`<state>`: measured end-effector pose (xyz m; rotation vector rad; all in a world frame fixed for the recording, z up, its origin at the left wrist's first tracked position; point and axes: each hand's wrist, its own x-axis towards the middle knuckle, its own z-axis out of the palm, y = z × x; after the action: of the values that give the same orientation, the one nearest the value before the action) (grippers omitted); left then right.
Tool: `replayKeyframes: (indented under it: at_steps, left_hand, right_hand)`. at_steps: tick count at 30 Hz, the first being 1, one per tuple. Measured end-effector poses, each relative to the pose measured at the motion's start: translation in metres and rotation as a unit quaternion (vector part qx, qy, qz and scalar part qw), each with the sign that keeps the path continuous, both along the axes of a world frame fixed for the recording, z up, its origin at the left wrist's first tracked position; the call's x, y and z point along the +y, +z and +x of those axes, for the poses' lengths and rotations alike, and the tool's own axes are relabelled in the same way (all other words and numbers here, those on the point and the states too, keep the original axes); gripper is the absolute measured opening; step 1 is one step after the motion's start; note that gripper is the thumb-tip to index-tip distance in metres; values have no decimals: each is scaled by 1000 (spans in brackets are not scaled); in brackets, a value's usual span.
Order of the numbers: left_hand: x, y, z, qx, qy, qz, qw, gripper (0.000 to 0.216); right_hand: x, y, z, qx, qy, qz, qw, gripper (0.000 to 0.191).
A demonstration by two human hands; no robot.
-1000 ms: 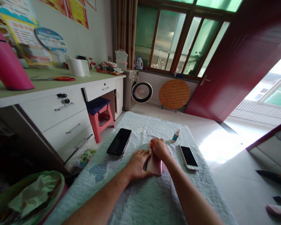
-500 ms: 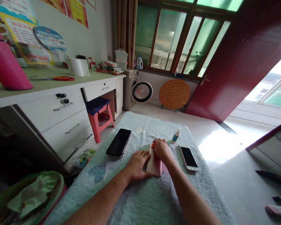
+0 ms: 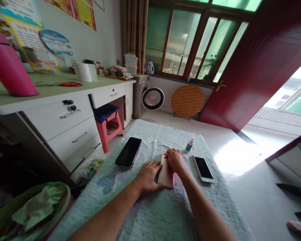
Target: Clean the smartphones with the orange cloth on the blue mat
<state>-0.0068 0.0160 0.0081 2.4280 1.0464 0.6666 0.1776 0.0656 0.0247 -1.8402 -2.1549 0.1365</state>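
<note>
A pink phone (image 3: 165, 170) lies back-up on the pale quilted cloth (image 3: 153, 214) in front of me. My left hand (image 3: 147, 175) rests flat against its left edge, fingers stretched out and pressing on it. My right hand (image 3: 175, 160) is closed round a small orange tool (image 3: 166, 155) at the phone's upper right edge. A black phone (image 3: 128, 152) lies face up to the left. A white-framed phone (image 3: 203, 168) lies face up to the right. A small white bottle (image 3: 189, 146) stands behind my right hand.
A white desk with drawers (image 3: 62, 115) runs along the left, with a pink stool (image 3: 107, 125) under it. A green bag (image 3: 27, 211) sits at the lower left. A round wooden board (image 3: 187, 100) leans under the window. An open red door (image 3: 261, 63) stands at right.
My right hand has slid slightly along the pink phone's upper edge with the orange tool. The left hand stays pressed at the phone's side.
</note>
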Motion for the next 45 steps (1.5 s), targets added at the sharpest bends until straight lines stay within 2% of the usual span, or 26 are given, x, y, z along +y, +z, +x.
replayKeyframes:
  at_steps: [6,10,14,18,21,23,29,34,39,45]
  left_hand:
    - [1,0,-1,12,0,-1,1000,75]
    - [1,1,-2,10,-1,-6,1000,77]
    - [-1,5,-3,11,-5,-18,1000,80]
    - [-3,8,-1,1,9,-23,1000,77]
    - [-3,8,0,2,17,-28,999,73]
    - [-3,8,-1,0,9,-29,1000,77]
    - [0,3,-2,5,2,-28,1000,87]
    - [0,-1,-2,-4,12,-32,999,90]
    - [1,-6,-3,-22,14,-30,999,106]
    - [1,-13,-2,-47,26,-19,998,106]
  right_hand:
    - [-11,1,13,9,-46,-19,999,21]
    - [-26,3,11,12,-23,-23,999,24]
    - [-49,9,6,12,39,-16,999,28]
    - [-71,19,-1,33,193,-43,980,20]
    - [-76,20,-2,58,245,-47,967,14]
    - [-72,18,0,59,231,-38,970,15]
    - [-48,9,11,15,120,-8,993,23]
    - [-37,7,3,-3,85,-7,996,25]
    - [-47,7,-10,23,146,4,989,27]
    - [-62,7,-17,76,248,-3,966,25]
